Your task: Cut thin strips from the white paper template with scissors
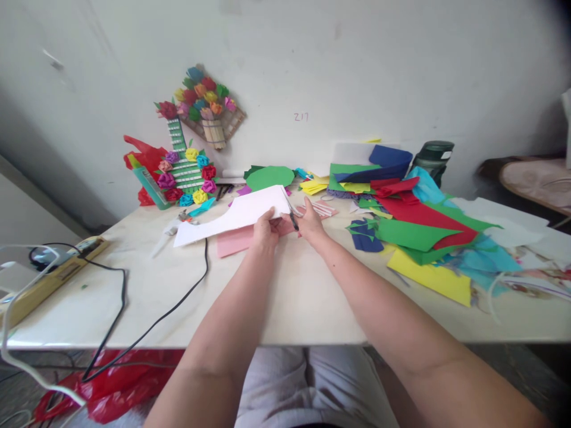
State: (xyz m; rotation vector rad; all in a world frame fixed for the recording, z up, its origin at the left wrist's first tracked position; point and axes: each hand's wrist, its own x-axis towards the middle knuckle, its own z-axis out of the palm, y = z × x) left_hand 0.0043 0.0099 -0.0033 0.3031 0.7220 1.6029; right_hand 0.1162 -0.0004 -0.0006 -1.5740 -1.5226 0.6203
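Note:
My left hand (266, 228) grips the lower edge of a white sheet of paper (236, 211), its thumb on top. The sheet is held up off the table and has a curved cut edge at its left part. In my right hand (311, 224) is a pair of dark-handled scissors (293, 220), fingers closed round the handles. Its blades are at the right edge of the white sheet, partly hidden by the paper. Beneath both hands lies a pink sheet (229, 242), with pale strips on its right end.
Coloured paper (414, 235) is heaped on the right, with a dark bottle (432, 160) behind. On the left stand a glue bottle (150, 183), a paper-flower decoration (185, 172) and a glue gun (167, 232). A black cord (178, 312) crosses the table from a power strip (62, 270).

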